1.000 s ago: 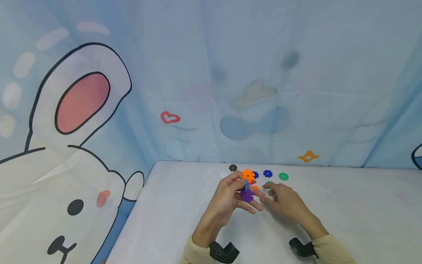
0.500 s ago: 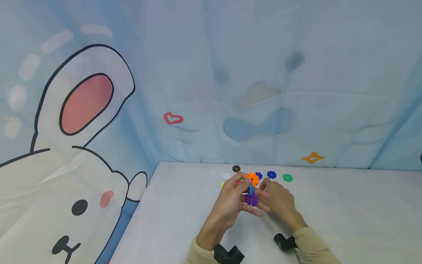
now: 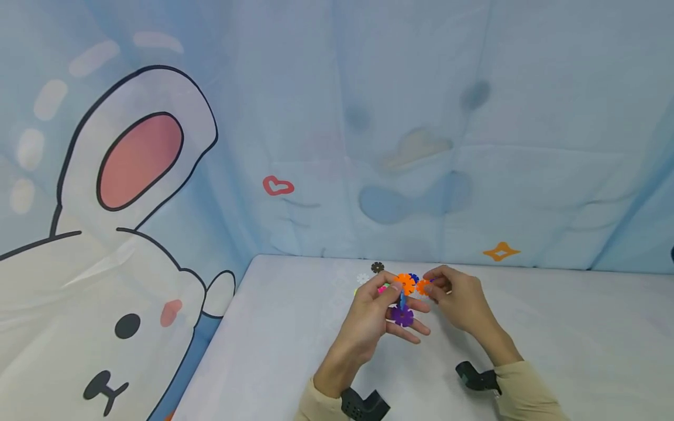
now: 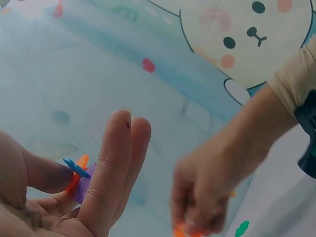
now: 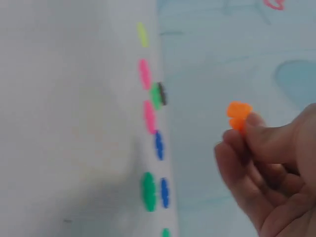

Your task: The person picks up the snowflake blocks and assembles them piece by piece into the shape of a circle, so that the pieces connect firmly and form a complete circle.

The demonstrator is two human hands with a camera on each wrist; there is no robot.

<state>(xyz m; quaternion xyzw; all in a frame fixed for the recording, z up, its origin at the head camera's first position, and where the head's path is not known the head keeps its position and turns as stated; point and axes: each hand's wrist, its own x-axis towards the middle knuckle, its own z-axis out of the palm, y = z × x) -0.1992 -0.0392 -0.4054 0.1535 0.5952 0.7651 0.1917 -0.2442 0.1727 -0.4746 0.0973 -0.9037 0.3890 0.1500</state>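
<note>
My left hand [image 3: 368, 310] pinches a small joined piece of notched plastic discs between thumb and forefinger, its other fingers spread out. That piece has an orange disc [image 3: 406, 285] on top, a blue disc [image 3: 402, 300] edge-on in the middle and a purple disc [image 3: 402, 316] below. Just to the right, my right hand [image 3: 463, 299] pinches a separate orange disc [image 5: 239, 112] between thumb and fingertips, raised above the table. The two orange discs are close in the head view; the left wrist view shows the right hand's disc [image 4: 185, 232] mostly covered by fingers.
Loose discs lie toward the table's back edge: brown [image 3: 377, 267], white [image 3: 363, 279] and dark blue [image 3: 413, 278]. Yellow [image 5: 142, 34], pink [image 5: 144, 74] and green [image 5: 149, 191] ones appear in the right wrist view. A printed curtain [image 3: 326, 228] hangs behind the white table [image 3: 263, 339].
My right hand reached in behind the left hand's fingers, then drew back up and right with an orange disc pinched. The left hand keeps hold of its joined discs, shifted slightly right.
</note>
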